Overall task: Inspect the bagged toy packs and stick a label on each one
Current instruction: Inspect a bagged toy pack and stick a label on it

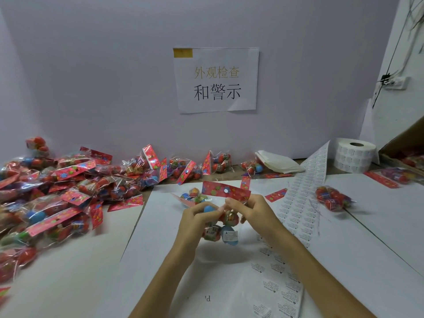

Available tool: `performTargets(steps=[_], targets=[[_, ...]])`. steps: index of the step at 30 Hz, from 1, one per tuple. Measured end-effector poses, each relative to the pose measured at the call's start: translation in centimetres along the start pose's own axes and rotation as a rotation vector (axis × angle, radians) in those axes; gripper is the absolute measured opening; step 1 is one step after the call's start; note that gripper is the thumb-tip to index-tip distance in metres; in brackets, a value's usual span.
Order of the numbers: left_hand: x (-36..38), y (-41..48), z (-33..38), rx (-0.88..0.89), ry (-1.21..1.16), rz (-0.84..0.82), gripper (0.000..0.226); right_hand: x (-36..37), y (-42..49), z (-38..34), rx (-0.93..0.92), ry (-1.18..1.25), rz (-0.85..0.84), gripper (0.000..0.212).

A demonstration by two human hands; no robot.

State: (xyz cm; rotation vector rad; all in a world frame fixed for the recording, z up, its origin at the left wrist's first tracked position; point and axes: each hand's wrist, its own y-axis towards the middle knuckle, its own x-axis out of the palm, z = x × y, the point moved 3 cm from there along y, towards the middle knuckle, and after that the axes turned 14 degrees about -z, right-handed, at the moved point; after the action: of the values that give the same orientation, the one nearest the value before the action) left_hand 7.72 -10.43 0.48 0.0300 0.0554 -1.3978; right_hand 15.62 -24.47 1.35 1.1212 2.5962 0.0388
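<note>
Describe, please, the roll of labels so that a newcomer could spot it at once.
Start at the paper sign on the back wall and look down to the right, where that wall ends. The label roll stands there on end, just right of a long label strip. It is the only white cylinder; its neighbours are flat paper and red toy packs.

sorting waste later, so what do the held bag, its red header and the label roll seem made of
Bag: thin clear plastic film, glossy; it crinkles and glints. Red header: probably printed card or paper, flat and stiff-looking with sharp edges. Label roll: matte white paper labels; brownish core, likely cardboard.
</note>
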Motion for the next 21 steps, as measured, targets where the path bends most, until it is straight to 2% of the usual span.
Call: performTargets(steps=[4,6,9,13,17,19,21], targets=[[0.5,-0.3,0.4,0.035,0.036,-0.004,0.018,-0.2,-0.1,0.2,-0.009,0.018,0.051,0.011],[0.8,-0.4,0.5,-0.023,0.026,-0.068,0.031,-0.5,0.0,0.2,0.002,0.056,0.096,0.017],[0.8,-0.6,0.5,-0.132,-0.135,-0.197,0.042,-1.6,0.0,0.2,0.028,0.189,0.192,0.016],[0.1,-0.6,0.7,-0.101,-0.284,-0.212,0.050,-2.9,-0.1,0.3,0.002,0.424,0.210,0.008],[0.0,-0.5,0.6,-0.038,-0.247,-0.144,0.057,-2.8,0.0,0.3,-0.014,0.431,0.087,0.017],[-0.2,-0.6,0.6,-0.063,-0.357,-0.130,0.060,-2.6,-0.1,0.1,-0.059,0.414,0.065,0.026],[-0.6,-0.7,0.6,-0.128,-0.502,-0.125,0.063,-2.6,-0.2,-0.2,-0.129,0.396,0.066,0.044]])
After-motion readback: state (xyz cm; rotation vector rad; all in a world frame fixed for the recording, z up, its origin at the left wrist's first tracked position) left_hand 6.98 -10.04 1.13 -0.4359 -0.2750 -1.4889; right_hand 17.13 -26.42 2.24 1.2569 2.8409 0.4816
